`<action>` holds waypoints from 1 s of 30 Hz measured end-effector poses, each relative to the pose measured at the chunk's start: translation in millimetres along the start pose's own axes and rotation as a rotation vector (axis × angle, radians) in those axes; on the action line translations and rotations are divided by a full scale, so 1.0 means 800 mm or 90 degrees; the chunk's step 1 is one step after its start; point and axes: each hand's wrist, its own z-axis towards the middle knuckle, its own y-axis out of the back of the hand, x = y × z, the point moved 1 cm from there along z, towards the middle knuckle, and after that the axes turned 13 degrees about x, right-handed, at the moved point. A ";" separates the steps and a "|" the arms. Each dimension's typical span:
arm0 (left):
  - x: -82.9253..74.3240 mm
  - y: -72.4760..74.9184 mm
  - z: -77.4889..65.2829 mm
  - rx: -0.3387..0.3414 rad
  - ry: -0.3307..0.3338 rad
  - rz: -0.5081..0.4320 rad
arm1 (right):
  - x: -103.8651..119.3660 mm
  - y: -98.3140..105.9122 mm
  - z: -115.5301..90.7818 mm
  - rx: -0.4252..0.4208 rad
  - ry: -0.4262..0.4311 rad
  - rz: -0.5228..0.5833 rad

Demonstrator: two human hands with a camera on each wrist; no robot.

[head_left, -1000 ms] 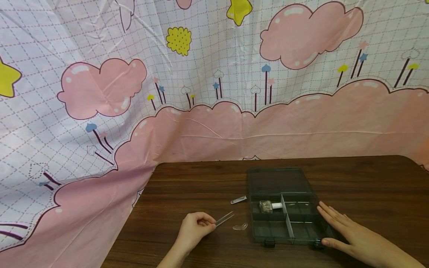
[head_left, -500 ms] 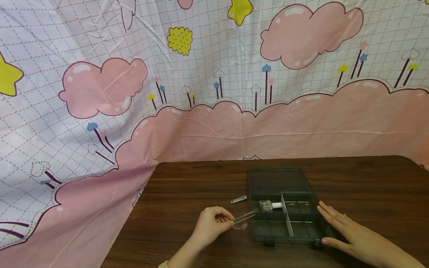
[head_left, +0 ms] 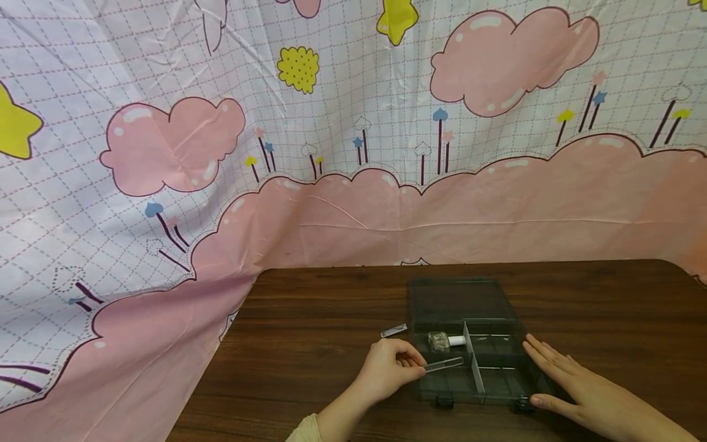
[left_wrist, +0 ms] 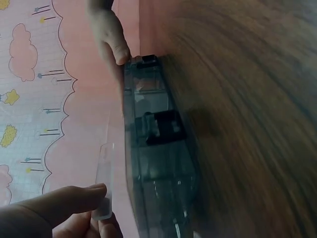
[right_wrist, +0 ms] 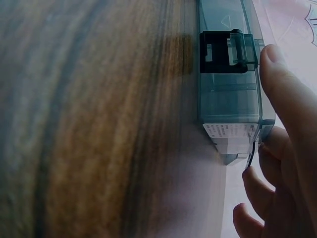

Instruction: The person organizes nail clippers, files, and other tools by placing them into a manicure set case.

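My left hand (head_left: 385,370) pinches one end of a clear flat strip (head_left: 446,364) between thumb and fingers. The strip's free end reaches over the front left compartment of a dark see-through divided box (head_left: 502,382), whose lid (head_left: 458,299) lies open to the back. In the left wrist view the strip (left_wrist: 105,171) is thin, with a slanted tip. My right hand (head_left: 582,380) rests against the box's right side, fingers straight, thumb at the front corner by a latch. A glittery nail polish bottle (head_left: 439,341) with a white cap lies in the back left compartment.
A nail clipper (head_left: 394,331) lies on the dark wooden table (head_left: 315,301), left of the box. White dividers (head_left: 476,368) split the box. Two latches (head_left: 444,401) stick out in front. A patterned cloth (head_left: 353,215) hangs behind the table.
My left hand has moved right, carrying the strip from the bare table to over the box. It now covers the two small clear oval pieces beside the box. My right hand stays put.
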 end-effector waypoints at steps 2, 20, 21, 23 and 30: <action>0.000 -0.006 0.005 0.008 -0.003 0.001 | 0.000 -0.001 0.000 -0.007 0.002 -0.003; 0.001 -0.024 0.023 0.000 -0.032 0.112 | -0.001 -0.003 0.002 -0.017 0.019 -0.004; 0.001 -0.024 0.023 -0.003 -0.034 0.122 | -0.001 -0.003 0.002 -0.021 0.019 -0.006; 0.001 -0.023 0.022 -0.008 -0.038 0.150 | -0.001 -0.004 0.002 -0.024 0.020 -0.005; -0.002 -0.024 0.026 0.000 -0.038 0.224 | -0.005 -0.005 0.004 -0.048 0.063 -0.035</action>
